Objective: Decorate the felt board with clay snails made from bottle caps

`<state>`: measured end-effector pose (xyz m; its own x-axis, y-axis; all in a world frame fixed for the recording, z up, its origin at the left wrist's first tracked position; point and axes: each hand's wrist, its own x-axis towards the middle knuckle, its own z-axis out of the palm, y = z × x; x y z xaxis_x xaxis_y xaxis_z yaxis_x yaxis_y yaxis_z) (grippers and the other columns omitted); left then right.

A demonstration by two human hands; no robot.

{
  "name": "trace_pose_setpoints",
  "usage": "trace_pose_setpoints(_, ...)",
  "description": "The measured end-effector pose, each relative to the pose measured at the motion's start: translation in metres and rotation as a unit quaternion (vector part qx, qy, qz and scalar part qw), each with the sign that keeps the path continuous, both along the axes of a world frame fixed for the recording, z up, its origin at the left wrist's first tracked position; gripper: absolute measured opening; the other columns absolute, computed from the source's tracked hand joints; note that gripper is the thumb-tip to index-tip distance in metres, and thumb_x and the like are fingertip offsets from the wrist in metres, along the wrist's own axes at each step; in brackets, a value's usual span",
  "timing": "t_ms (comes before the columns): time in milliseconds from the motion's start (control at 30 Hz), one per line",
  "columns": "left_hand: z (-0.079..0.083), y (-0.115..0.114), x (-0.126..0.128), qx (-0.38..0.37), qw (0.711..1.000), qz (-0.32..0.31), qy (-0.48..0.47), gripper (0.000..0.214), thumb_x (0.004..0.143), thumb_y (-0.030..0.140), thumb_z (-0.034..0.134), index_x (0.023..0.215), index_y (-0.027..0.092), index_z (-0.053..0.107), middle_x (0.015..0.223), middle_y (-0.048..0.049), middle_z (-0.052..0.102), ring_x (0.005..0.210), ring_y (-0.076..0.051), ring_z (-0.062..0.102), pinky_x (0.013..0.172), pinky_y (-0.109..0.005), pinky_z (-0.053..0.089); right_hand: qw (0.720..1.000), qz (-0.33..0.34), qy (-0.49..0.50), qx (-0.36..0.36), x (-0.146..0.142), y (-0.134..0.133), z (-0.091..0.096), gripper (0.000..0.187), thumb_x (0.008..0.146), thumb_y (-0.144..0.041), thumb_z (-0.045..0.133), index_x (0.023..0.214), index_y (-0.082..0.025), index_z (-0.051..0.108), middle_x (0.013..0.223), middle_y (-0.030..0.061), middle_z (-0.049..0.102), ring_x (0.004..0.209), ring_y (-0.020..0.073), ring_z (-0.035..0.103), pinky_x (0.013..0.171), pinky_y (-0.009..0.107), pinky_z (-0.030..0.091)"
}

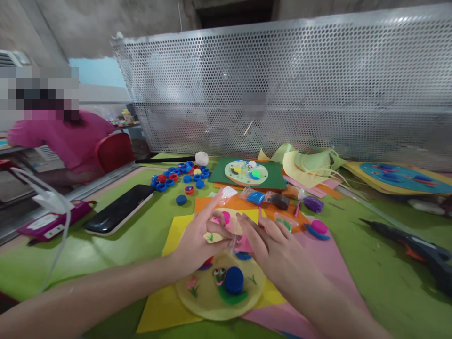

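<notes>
My left hand (203,235) pinches a small clear plastic packet of pink clay (243,244) between thumb and fingers. On the packet's other side my right hand (278,247) has its fingers bent onto it; the fingertips are partly hidden. Below both hands lies a round cream disc (190,303) on yellow paper (155,308). It bears a snail shape with a blue bottle cap (234,280) as its shell, a green clay body and googly eyes, plus small pink flowers. The hands hide the disc's upper part, where a pink round piece (225,217) shows.
Several blue and red bottle caps (181,200) lie behind my left hand. Clay packets (254,197) sit beyond the disc. A phone (120,209) and power strip (56,221) are left, a glue gun (416,249) right. A perforated metal panel (300,94) stands behind.
</notes>
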<state>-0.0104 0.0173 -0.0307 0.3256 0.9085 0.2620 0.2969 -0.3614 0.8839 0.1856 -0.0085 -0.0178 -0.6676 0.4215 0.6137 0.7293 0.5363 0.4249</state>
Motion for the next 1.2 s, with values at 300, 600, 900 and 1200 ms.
trace_pose_setpoints(300, 0.006, -0.001, 0.000, -0.004, 1.000, 0.023, -0.018, 0.089, 0.071, 0.025, 0.073, 0.142, 0.021, 0.021, 0.064, 0.0025, 0.068, 0.099, -0.023, 0.055, 0.095, -0.039, 0.032, 1.000, 0.011, -0.019, -0.013, 0.003, 0.000, 0.004, 0.042, 0.082, -0.002, 0.036, 0.122, -0.004, 0.046, 0.092, 0.0129, 0.066, 0.084, 0.0222, 0.053, 0.067, 0.033, 0.047)
trace_pose_setpoints(600, 0.002, 0.028, -0.007, -0.180, 0.961, 0.074, -0.197, 0.079, 0.071, 0.033, 0.071, 0.136, 0.016, 0.032, 0.073, 0.0031, 0.069, 0.085, -0.018, 0.065, 0.089, -0.034, 0.042, 0.956, -0.237, 0.118, -0.127, 0.055, 0.033, 0.008, 0.051, 0.083, -0.031, 0.054, 0.127, -0.008, 0.040, 0.095, 0.0167, 0.063, 0.095, 0.0305, 0.055, 0.073, 0.040, 0.048)
trace_pose_setpoints(900, 0.008, 0.025, -0.012, -0.169, 0.966, 0.062, -0.184, 0.073, 0.066, 0.026, 0.076, 0.129, 0.016, 0.041, 0.076, 0.0003, 0.071, 0.084, -0.018, 0.065, 0.081, -0.031, 0.045, 0.915, -0.335, 0.056, -0.220, 0.061, 0.040, -0.006, 0.029, 0.083, -0.030, 0.056, 0.103, -0.008, 0.058, 0.070, 0.0119, 0.064, 0.071, 0.0272, 0.062, 0.055, 0.033, 0.044)
trace_pose_setpoints(1200, 0.008, 0.022, -0.012, -0.184, 0.968, 0.030, -0.167, 0.059, 0.073, 0.026, 0.071, 0.125, 0.020, 0.043, 0.085, -0.0020, 0.073, 0.093, -0.020, 0.066, 0.084, -0.032, 0.046, 0.967, -0.202, 0.040, -0.150, 0.044, 0.034, -0.011, 0.035, 0.087, -0.026, 0.045, 0.120, -0.016, 0.052, 0.123, 0.0131, 0.058, 0.107, 0.0299, 0.052, 0.086, 0.052, 0.037)
